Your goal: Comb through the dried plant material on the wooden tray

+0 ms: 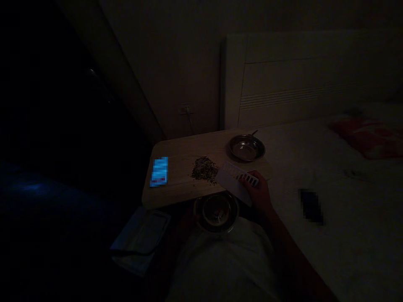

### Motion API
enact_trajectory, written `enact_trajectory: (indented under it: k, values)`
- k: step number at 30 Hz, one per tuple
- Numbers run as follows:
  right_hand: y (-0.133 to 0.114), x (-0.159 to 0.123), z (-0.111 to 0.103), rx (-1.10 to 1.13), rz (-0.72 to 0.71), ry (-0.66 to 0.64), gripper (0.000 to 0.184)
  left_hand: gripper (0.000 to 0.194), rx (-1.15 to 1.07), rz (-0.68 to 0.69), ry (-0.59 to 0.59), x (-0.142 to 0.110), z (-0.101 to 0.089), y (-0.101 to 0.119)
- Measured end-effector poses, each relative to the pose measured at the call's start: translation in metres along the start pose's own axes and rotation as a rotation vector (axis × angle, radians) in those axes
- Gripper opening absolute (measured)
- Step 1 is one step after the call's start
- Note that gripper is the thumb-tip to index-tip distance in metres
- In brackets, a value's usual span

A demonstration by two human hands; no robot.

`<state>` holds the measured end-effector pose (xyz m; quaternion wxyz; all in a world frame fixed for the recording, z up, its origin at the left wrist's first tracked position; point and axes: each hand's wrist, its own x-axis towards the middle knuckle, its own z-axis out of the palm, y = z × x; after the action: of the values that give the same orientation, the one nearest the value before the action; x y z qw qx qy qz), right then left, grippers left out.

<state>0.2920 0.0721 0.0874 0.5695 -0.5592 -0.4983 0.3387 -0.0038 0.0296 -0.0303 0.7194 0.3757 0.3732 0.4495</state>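
Observation:
In the dim light my right hand (260, 193) grips a flat white plastic piece (234, 186) with a row of slots along its upper edge. The lower left end of this piece is close to a heap of small dark, seed-like bits (204, 170) on the wooden table (179, 151). Below the table's near edge, over my lap, is a round metal bowl (234, 216). At the bowl's left rim my left hand (192, 219) appears closed on it, though the fingers are very dark. What lies in the bowl is too dim to name.
A second metal bowl (247, 149) with a handle poking over its rim stands at the table's back right. A lit blurred screen (159, 172) lies at the left. A bed (292, 167) holds a dark blurred object (311, 206). A pale bag-like thing (141, 235) is below left.

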Motion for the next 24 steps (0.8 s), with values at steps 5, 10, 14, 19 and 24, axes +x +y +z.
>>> enact_trajectory:
  k: [5,10,14,19,24]
  values:
    - [-0.001,0.000,-0.002,0.012,0.007,-0.030,0.021,0.072,-0.006,0.030,-0.049,-0.004,0.010,0.013]
    - [-0.005,-0.001,-0.003,-0.005,0.016,-0.022,0.023,0.070,0.056,0.015,0.006,-0.004,0.009,0.014]
    - [-0.007,-0.003,-0.003,0.014,0.026,-0.033,0.025,0.073,-0.021,0.008,-0.028,-0.003,0.006,0.007]
    - [-0.007,-0.005,-0.002,0.025,0.024,-0.032,0.023,0.069,-0.071,0.000,-0.044,-0.004,0.006,0.006]
    - [-0.006,-0.005,-0.002,-0.002,0.023,-0.052,0.023,0.070,-0.044,0.010,-0.036,-0.003,0.005,0.007]
